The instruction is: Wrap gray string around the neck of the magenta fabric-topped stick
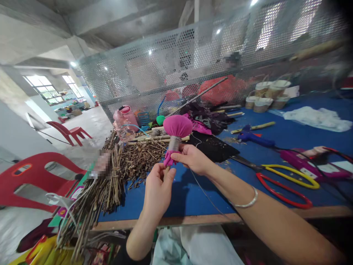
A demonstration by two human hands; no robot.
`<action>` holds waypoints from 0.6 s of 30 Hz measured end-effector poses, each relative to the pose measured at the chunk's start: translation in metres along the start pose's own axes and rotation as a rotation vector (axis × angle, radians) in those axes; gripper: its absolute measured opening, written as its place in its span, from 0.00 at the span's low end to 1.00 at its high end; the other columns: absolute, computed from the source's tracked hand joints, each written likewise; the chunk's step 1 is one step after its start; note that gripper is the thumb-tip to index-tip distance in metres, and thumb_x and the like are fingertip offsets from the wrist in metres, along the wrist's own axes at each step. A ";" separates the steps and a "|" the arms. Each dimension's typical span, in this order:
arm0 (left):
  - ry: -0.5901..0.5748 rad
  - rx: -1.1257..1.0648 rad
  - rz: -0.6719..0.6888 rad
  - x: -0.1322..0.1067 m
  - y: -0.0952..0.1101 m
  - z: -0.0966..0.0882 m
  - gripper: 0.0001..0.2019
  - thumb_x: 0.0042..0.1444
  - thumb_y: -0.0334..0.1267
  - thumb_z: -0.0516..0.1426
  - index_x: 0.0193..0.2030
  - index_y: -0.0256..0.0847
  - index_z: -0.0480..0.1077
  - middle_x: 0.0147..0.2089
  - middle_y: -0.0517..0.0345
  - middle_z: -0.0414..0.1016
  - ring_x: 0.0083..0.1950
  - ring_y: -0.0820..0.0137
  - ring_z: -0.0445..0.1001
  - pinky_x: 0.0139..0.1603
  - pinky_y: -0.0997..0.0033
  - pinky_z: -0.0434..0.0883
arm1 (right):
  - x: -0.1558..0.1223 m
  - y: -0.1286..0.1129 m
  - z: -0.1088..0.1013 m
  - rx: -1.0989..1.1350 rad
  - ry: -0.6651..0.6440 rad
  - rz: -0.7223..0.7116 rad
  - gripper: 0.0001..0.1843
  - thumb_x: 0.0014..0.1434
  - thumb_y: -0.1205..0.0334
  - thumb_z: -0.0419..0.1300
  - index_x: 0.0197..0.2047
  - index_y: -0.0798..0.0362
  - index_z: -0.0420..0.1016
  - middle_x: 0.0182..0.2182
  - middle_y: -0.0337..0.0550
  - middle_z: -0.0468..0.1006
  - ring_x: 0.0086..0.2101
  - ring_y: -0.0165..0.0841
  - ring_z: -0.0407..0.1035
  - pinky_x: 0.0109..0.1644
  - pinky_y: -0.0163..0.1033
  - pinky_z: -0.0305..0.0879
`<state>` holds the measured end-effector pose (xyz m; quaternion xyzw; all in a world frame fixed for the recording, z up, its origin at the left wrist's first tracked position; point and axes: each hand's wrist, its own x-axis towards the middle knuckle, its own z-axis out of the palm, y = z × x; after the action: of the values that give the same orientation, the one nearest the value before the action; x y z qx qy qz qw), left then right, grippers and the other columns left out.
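In the head view, a magenta cloth-covered bundle (178,126) shaped like a mallet stands upright over the blue table. Grey cord (174,144) is wound round its neck, and the gathered cloth end flares out below. My left hand (160,187) is closed round the thin wooden handle at the bottom. With thumb and fingers, my right hand (193,158) pinches the bundle at the cloth end, just under the winding. A loose length of grey cord (205,193) trails from beneath my right hand to the table's front edge.
Large scissors (286,176) with red and yellow handles lie at the right, near a blue glue gun (256,139). Bundled dry stalks (113,184) cover the left side. Behind are dark fabric scraps (206,117), small woven baskets (263,103) and a perforated metal screen (154,70).
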<state>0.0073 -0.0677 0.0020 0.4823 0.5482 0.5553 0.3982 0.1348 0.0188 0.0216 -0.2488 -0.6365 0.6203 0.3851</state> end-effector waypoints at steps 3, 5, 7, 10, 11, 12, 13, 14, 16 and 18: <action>-0.039 -0.081 -0.059 -0.001 -0.003 -0.001 0.15 0.51 0.48 0.57 0.30 0.39 0.59 0.19 0.70 0.57 0.17 0.83 0.52 0.15 0.83 0.50 | -0.001 -0.004 -0.006 -0.112 -0.044 0.043 0.20 0.45 0.48 0.64 0.30 0.59 0.70 0.17 0.33 0.64 0.19 0.23 0.54 0.22 0.31 0.48; -0.076 -0.142 -0.120 0.001 -0.003 -0.002 0.15 0.51 0.50 0.56 0.29 0.40 0.58 0.18 0.70 0.58 0.14 0.83 0.51 0.13 0.83 0.47 | -0.003 -0.006 -0.012 -0.190 -0.078 0.030 0.19 0.47 0.49 0.63 0.25 0.59 0.68 0.18 0.34 0.63 0.20 0.23 0.54 0.23 0.31 0.48; -0.073 -0.169 -0.132 0.002 -0.003 -0.003 0.16 0.51 0.50 0.56 0.30 0.40 0.59 0.18 0.69 0.60 0.14 0.84 0.50 0.12 0.83 0.47 | -0.005 -0.007 -0.015 -0.229 -0.097 -0.008 0.18 0.51 0.50 0.60 0.26 0.58 0.67 0.19 0.34 0.63 0.20 0.22 0.54 0.23 0.31 0.48; -0.040 -0.216 -0.135 0.004 -0.002 -0.004 0.15 0.51 0.50 0.56 0.30 0.40 0.59 0.19 0.69 0.60 0.14 0.84 0.50 0.12 0.84 0.48 | -0.007 -0.004 -0.013 -0.224 -0.055 -0.053 0.17 0.54 0.52 0.58 0.40 0.57 0.66 0.17 0.29 0.60 0.18 0.22 0.48 0.20 0.31 0.43; -0.034 -0.234 -0.140 0.004 -0.002 -0.003 0.15 0.51 0.50 0.56 0.30 0.40 0.59 0.19 0.70 0.60 0.14 0.84 0.50 0.12 0.84 0.48 | -0.007 -0.003 -0.011 -0.221 -0.037 -0.066 0.17 0.55 0.53 0.58 0.42 0.56 0.64 0.17 0.28 0.58 0.17 0.22 0.46 0.20 0.31 0.41; -0.030 -0.249 -0.141 0.004 -0.002 -0.003 0.15 0.51 0.50 0.56 0.30 0.40 0.59 0.19 0.70 0.60 0.14 0.84 0.49 0.12 0.84 0.48 | -0.007 -0.001 -0.008 -0.220 -0.026 -0.080 0.17 0.55 0.53 0.58 0.43 0.56 0.64 0.16 0.27 0.57 0.17 0.22 0.45 0.20 0.31 0.40; -0.026 -0.259 -0.138 0.004 -0.002 -0.003 0.15 0.51 0.49 0.56 0.31 0.40 0.59 0.19 0.70 0.60 0.13 0.84 0.49 0.12 0.84 0.48 | -0.007 0.000 -0.005 -0.216 -0.025 -0.097 0.16 0.55 0.53 0.57 0.41 0.56 0.65 0.16 0.28 0.57 0.17 0.22 0.45 0.21 0.31 0.41; -0.023 -0.264 -0.133 0.003 -0.002 -0.004 0.15 0.51 0.49 0.56 0.33 0.40 0.60 0.19 0.70 0.60 0.13 0.84 0.49 0.12 0.84 0.48 | -0.007 0.001 -0.003 -0.205 -0.031 -0.117 0.15 0.55 0.53 0.57 0.39 0.57 0.66 0.17 0.29 0.58 0.19 0.22 0.47 0.22 0.31 0.42; -0.033 -0.272 -0.121 0.001 -0.001 -0.005 0.16 0.52 0.49 0.56 0.42 0.42 0.62 0.18 0.70 0.59 0.13 0.84 0.48 0.12 0.84 0.47 | -0.006 0.003 0.002 -0.169 -0.050 -0.149 0.15 0.55 0.53 0.57 0.35 0.58 0.68 0.20 0.33 0.62 0.21 0.23 0.51 0.24 0.31 0.46; -0.071 -0.280 -0.123 -0.001 0.002 -0.008 0.24 0.53 0.48 0.56 0.55 0.44 0.59 0.18 0.71 0.58 0.13 0.83 0.47 0.12 0.83 0.46 | -0.006 0.003 0.005 -0.126 -0.065 -0.152 0.15 0.54 0.53 0.58 0.33 0.58 0.69 0.21 0.34 0.63 0.22 0.23 0.52 0.25 0.32 0.46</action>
<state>-0.0001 -0.0704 0.0039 0.4069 0.4796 0.5833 0.5140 0.1338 0.0119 0.0175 -0.2034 -0.7034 0.5555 0.3940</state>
